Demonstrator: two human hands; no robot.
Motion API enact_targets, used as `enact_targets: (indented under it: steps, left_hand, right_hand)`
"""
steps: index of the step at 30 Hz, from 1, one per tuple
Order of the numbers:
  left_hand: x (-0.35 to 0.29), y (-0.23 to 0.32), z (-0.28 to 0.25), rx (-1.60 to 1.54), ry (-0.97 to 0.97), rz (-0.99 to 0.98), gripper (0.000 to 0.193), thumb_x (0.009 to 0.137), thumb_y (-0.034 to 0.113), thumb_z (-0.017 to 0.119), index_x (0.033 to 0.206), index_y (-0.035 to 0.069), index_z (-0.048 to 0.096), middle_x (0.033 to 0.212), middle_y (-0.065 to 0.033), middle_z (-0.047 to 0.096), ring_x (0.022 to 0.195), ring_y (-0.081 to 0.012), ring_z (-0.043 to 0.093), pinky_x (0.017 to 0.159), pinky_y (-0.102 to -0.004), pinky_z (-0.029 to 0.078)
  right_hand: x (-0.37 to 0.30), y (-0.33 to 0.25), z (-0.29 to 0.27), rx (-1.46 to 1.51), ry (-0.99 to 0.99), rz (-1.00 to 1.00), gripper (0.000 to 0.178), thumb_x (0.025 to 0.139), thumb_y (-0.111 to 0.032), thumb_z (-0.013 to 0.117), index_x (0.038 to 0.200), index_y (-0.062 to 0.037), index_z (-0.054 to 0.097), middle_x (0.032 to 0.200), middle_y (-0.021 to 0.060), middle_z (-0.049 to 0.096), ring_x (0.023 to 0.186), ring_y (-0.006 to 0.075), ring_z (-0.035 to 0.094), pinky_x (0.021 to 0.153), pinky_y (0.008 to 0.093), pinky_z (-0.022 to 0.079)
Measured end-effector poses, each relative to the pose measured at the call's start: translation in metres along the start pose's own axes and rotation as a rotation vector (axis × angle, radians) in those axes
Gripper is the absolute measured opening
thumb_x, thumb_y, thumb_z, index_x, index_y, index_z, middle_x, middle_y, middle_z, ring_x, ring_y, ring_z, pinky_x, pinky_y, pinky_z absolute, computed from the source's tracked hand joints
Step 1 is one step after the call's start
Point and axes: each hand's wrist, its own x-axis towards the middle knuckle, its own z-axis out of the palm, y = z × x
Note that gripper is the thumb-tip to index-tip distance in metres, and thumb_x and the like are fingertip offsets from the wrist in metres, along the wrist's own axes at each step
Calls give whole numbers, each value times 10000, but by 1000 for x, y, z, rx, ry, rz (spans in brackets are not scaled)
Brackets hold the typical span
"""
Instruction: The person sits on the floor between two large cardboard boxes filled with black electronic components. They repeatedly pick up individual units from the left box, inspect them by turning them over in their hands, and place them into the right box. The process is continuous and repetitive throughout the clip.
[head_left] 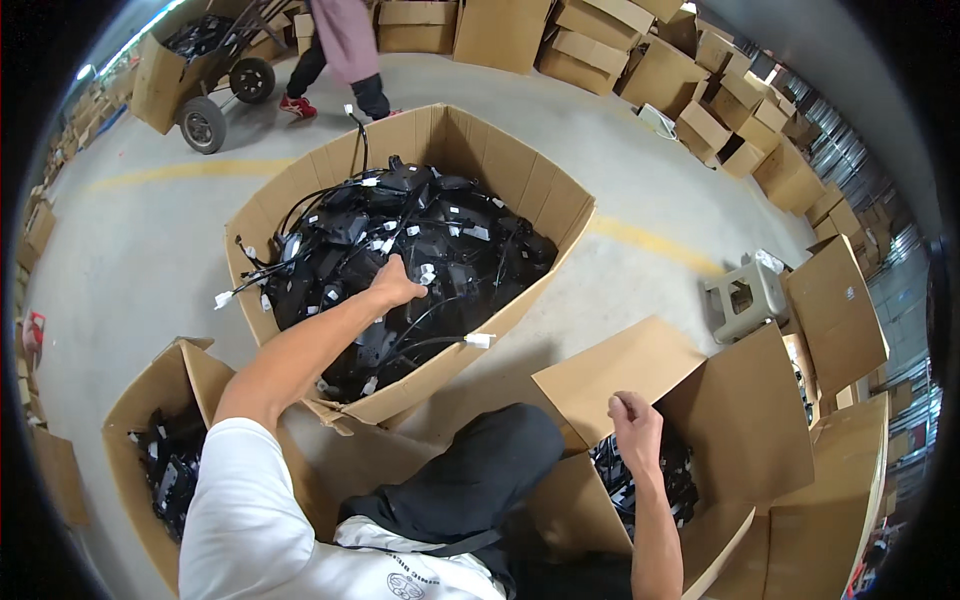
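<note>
My left hand reaches into a large open cardboard box in front of me. Its fingers curl down among a heap of black plastic parts with cables; what they grip is hidden. A white connector shows right beside the thumb. Raised over a smaller box at the right, my right hand has its fingers curled in, and nothing shows in them. More black cabled parts lie inside that box, below the hand.
Another box of black parts stands at my left. A grey plastic stool is at the right, near opened cartons. Beyond, a person walks by a loaded hand truck. Stacked cartons line the back.
</note>
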Motion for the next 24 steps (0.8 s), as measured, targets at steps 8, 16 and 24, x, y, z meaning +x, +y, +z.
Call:
enact_targets:
  steps: [8,16,24]
  left_hand:
    - [-46,89,-24,463,87,376,587,817,355,761,1240,-19,599,1254,-272,641,1147,-448,646,951,-525,553]
    - [-31,133,89,181,-63,-168,708,815,500,768,1275,-27,660,1588,-297,362,1467,-456,363,1130,-490,447]
    - [9,52,52,52,74,242,381,829,297,683,808,-82,723,847,-285,715,792,-413,715,789,-505,542]
  right_hand:
    - [-38,-27,-24,-24,-222,4,289,964,-183,718,1138,47,718,1031,216,753,949,292,745,835,369,577]
    - [-61,-44,-2,6,-291,-62,265,958,-160,718,1153,18,703,994,186,740,876,288,731,792,356,574]
    - [-89,-6,-15,119,-215,13,252,974,-149,707,1140,41,705,1003,189,746,875,252,736,802,339,579]
